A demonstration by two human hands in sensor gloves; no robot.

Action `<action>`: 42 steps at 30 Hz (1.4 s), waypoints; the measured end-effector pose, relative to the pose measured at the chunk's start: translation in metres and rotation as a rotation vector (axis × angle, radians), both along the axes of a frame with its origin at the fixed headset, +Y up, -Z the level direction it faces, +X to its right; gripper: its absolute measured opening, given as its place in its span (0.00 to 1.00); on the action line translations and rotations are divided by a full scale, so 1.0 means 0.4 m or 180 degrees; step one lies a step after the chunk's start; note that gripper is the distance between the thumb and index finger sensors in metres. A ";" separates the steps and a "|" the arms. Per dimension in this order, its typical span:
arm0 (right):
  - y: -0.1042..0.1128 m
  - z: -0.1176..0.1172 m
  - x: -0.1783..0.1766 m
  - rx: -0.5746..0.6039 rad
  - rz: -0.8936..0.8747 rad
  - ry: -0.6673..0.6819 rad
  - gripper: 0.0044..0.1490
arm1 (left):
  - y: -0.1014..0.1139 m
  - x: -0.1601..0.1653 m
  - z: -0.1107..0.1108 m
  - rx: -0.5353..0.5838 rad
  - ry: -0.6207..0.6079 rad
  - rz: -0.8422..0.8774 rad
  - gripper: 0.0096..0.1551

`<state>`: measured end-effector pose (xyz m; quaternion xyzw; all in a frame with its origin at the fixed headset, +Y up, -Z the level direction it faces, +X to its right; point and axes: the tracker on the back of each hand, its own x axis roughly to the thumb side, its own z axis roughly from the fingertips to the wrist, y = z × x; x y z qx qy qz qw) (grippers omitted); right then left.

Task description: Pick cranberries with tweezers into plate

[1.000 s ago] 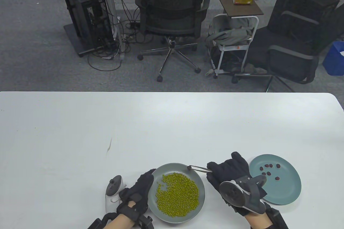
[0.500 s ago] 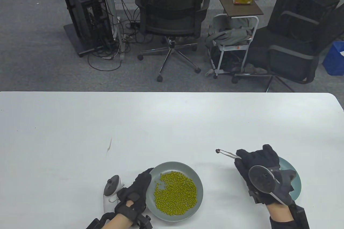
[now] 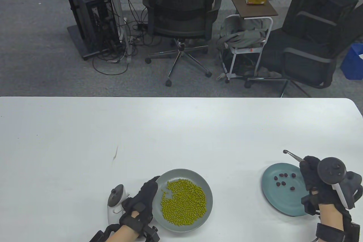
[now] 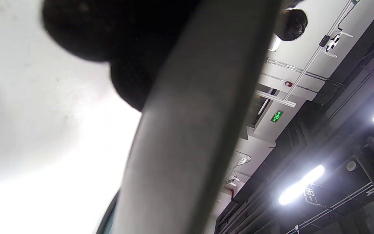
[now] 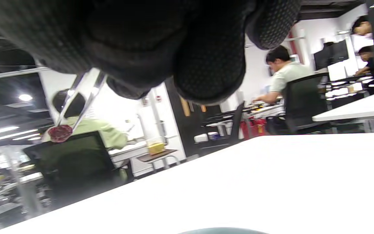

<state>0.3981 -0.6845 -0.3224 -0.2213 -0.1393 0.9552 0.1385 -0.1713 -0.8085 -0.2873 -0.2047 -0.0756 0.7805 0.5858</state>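
- Cranberry [image 3: 285, 151], one, dark red: clamped between the tips of the tweezers, raised above the table just beyond the far rim of the teal plate; shown also in the right wrist view [image 5: 60, 133].
- Tweezers [image 3: 293, 155], metal, slim: tips closed on the berry, handle end running back into the right hand.
- Right hand [image 3: 314, 181], black glove, tracker on its back: fingers pressed together, pinching the tweezers; sits at the right edge of the teal plate.
- Teal plate [image 3: 286, 205]: holds loose cranberries [image 3: 283, 180], about seven, scattered in its far half.
- Grey plate [image 3: 200, 175], left of the teal plate and well apart from it: filled with green beans [image 3: 183, 202] in one dense heap.
- Left hand [image 3: 141, 201], black glove: rests against the grey plate's left rim, fingers lying together along the edge.
- White table [image 3: 170, 134]: carries both plates; a small dark mark [image 3: 115, 154] lies left of centre.
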 end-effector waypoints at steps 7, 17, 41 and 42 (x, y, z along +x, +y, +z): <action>-0.069 -0.006 0.084 -0.0901 -0.0127 -0.0333 0.28 | 0.000 0.000 0.001 0.0005 0.0001 -0.0008 0.35; -0.103 -0.006 0.109 -0.1516 -0.0157 -0.0465 0.29 | 0.002 -0.002 0.000 0.0028 0.0005 0.0020 0.35; -0.040 0.034 -0.480 0.0412 -0.0483 0.1990 0.31 | 0.003 -0.014 -0.006 0.0045 0.0080 -0.0013 0.35; -0.047 0.039 -0.497 0.0367 -0.0433 0.2067 0.31 | 0.002 -0.014 -0.006 0.0044 0.0087 -0.0022 0.35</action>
